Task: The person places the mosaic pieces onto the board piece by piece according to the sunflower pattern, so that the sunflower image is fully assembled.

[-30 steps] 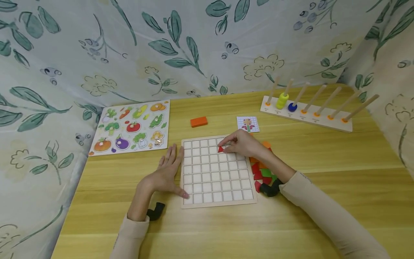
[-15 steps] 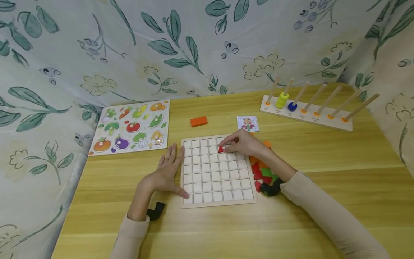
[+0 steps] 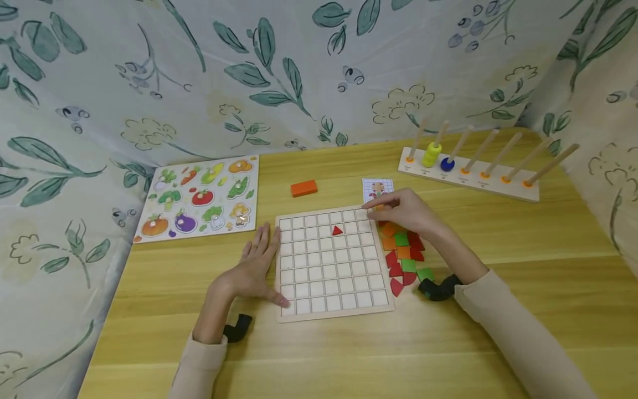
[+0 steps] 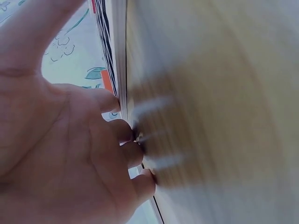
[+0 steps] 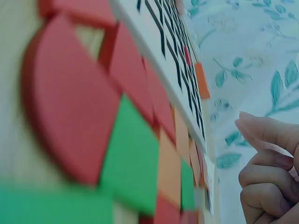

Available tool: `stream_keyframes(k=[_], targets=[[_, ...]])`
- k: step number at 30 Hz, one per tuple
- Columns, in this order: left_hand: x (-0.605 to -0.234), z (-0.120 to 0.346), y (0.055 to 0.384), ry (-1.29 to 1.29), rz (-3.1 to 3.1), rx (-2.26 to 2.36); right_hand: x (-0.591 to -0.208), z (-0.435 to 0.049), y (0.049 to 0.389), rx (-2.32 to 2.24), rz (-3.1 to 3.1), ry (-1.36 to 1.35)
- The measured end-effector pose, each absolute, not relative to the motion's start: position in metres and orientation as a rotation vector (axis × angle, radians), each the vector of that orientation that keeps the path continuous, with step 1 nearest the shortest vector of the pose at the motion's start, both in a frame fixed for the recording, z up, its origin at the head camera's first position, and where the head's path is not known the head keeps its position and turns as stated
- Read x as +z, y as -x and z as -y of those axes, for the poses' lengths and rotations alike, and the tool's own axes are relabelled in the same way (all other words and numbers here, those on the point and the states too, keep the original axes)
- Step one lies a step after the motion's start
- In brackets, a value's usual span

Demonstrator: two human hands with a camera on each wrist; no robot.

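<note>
A wooden grid board with white squares lies in the middle of the table. My left hand steadies its left side with spread fingers, the thumb on the near left corner. In the left wrist view, that hand's fingertips reach down at the board's edge. One small red triangle sits in a square of an upper row. Over the board's far right corner hovers my right hand, with index finger and thumb extended. The right wrist view shows its other fingers bent, and no piece shows in its grasp.
Red, green and orange pieces lie heaped along the board's right edge. A pattern card is behind the right hand. Farther back are an orange block, a vegetable puzzle and a peg stand with rings.
The right hand has let go of the red triangle, leaving it on the board, and moved right to the far corner. The left hand stays in place.
</note>
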State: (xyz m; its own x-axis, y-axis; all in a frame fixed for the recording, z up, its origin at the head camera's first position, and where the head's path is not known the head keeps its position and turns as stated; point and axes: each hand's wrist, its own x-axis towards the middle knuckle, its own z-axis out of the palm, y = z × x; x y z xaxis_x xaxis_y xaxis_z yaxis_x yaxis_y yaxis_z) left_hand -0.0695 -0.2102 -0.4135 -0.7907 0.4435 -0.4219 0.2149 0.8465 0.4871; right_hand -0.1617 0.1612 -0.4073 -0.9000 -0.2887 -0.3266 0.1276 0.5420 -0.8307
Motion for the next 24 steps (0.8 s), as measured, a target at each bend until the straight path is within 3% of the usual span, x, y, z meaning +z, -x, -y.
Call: stream_keyframes(k=[10,24], targets=[[-0.411,0.211,0.07,-0.463,-2.471,0.605,-0.407,-0.208,0.153,-1.193,-2.408,0.072],[-0.415,0.214,0.072,-0.467,-2.456,0.694,-0.404,-0.199,0.162,-1.176,-2.443,0.077]])
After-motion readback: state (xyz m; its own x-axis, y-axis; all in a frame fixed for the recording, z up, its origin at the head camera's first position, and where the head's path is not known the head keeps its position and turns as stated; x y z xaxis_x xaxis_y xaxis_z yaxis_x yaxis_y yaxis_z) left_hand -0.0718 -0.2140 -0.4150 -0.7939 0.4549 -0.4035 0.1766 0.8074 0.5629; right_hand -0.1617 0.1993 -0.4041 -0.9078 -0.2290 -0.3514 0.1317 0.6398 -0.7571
